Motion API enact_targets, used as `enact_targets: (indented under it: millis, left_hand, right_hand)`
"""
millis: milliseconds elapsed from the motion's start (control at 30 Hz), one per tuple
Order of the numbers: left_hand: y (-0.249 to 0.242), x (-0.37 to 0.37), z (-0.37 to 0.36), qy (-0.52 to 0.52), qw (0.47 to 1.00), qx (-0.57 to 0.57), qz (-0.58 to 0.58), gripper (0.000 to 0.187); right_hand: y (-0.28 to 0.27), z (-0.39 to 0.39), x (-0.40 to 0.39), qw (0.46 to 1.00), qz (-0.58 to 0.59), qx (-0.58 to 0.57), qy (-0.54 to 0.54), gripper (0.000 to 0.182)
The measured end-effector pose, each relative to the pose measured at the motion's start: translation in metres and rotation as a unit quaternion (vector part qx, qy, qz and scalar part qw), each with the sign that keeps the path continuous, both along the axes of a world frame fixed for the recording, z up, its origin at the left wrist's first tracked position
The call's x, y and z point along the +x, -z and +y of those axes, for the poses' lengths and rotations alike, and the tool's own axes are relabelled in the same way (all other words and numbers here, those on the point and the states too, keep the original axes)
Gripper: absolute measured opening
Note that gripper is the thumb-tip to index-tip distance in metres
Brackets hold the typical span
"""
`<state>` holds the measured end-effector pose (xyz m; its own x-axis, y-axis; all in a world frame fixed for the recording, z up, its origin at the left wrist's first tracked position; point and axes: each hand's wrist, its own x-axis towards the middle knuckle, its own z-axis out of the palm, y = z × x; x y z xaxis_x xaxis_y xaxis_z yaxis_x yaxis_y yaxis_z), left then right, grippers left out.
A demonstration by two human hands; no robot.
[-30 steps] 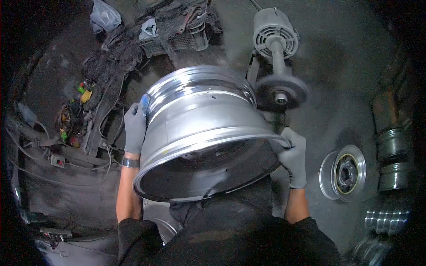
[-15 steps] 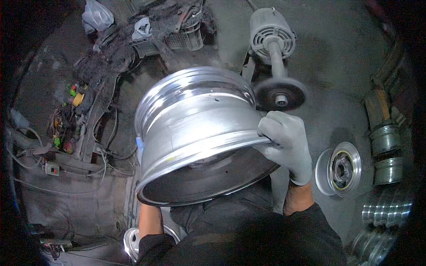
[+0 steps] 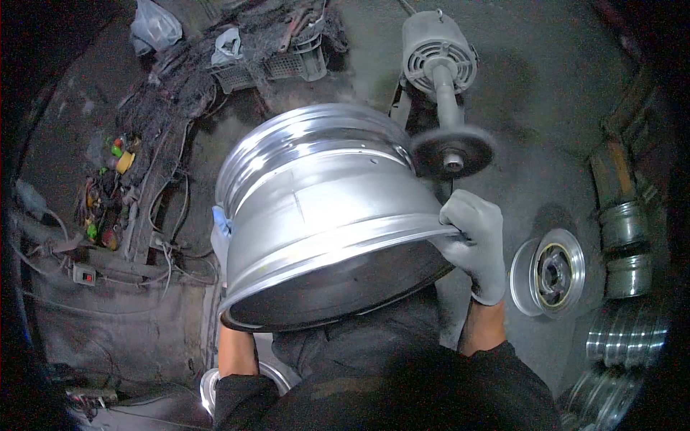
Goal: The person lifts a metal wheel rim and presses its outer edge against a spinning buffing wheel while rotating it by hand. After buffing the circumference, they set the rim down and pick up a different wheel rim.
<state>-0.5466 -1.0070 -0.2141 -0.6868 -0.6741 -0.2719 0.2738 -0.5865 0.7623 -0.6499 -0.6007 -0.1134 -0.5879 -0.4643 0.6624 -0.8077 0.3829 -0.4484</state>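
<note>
A large silver wheel rim is held up in front of my body, its dark open side tilted down toward me. My right hand, in a grey glove, is closed round the rim's right edge. Only part of my left hand, gloved with a bluish patch, shows at the rim's left side; the rim hides most of its fingers. Just beyond the rim, at upper right, a dark round wheel sits on the shaft of a grey motor. The rim's far right edge is close to that wheel; contact cannot be made out.
Another rim lies on the floor at right. Stacked rims line the far right. Fibre-covered crates stand at the upper left. A switch box and cables are at left. Part of another rim shows below.
The held rim has turned a little about its axis, its small hole shifting right. My right hand has moved slightly right, and more of my left hand shows now.
</note>
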Motion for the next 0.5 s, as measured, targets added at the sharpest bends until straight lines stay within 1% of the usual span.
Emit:
enact_targets:
  millis: [33,67,100,133,200,233,367,400,433,467,500]
  left_hand:
    - [0.005,0.001,-0.010,-0.001,1.000,-0.001,0.000,0.057]
    - [0.014,0.003,-0.028,0.010,0.983,-0.175,-0.060,0.055]
    - [0.020,0.006,-0.041,0.021,0.931,-0.343,-0.119,0.053]
    - [0.020,0.007,-0.047,0.020,0.931,-0.344,-0.121,0.053]
    - [0.016,0.002,-0.053,0.001,0.907,-0.387,-0.164,0.053]
    - [0.011,0.001,-0.052,0.000,0.907,-0.388,-0.167,0.053]
    - [-0.025,-0.004,-0.038,-0.034,0.839,-0.501,-0.212,0.055]
    - [-0.029,-0.006,-0.037,-0.042,0.819,-0.527,-0.223,0.056]
    - [-0.030,-0.009,-0.039,-0.041,0.818,-0.528,-0.224,0.056]
    - [-0.031,-0.011,-0.042,-0.025,0.835,-0.513,-0.199,0.056]
    - [-0.033,-0.012,-0.041,-0.009,0.850,-0.498,-0.173,0.057]
  right_hand:
    - [0.004,0.001,0.000,1.000,-0.008,-0.019,0.005,0.038]
    - [0.007,0.003,-0.001,1.000,-0.009,-0.020,0.004,0.038]
    - [0.011,0.005,-0.001,0.999,-0.013,-0.035,0.009,0.039]
    - [0.016,0.007,0.000,0.998,-0.018,-0.051,0.015,0.040]
    - [0.026,0.010,0.000,0.998,-0.023,-0.058,0.024,0.040]
    - [0.032,0.012,0.000,0.997,-0.027,-0.065,0.033,0.041]
    - [0.053,0.020,0.002,0.995,-0.047,-0.079,0.037,0.038]
    - [0.058,0.021,0.004,0.994,-0.059,-0.086,0.043,0.034]
    - [0.061,0.022,0.004,0.992,-0.071,-0.092,0.049,0.029]
    - [0.066,0.023,0.004,0.992,-0.075,-0.092,0.049,0.029]
    - [0.071,0.025,0.005,0.989,-0.090,-0.104,0.057,0.034]
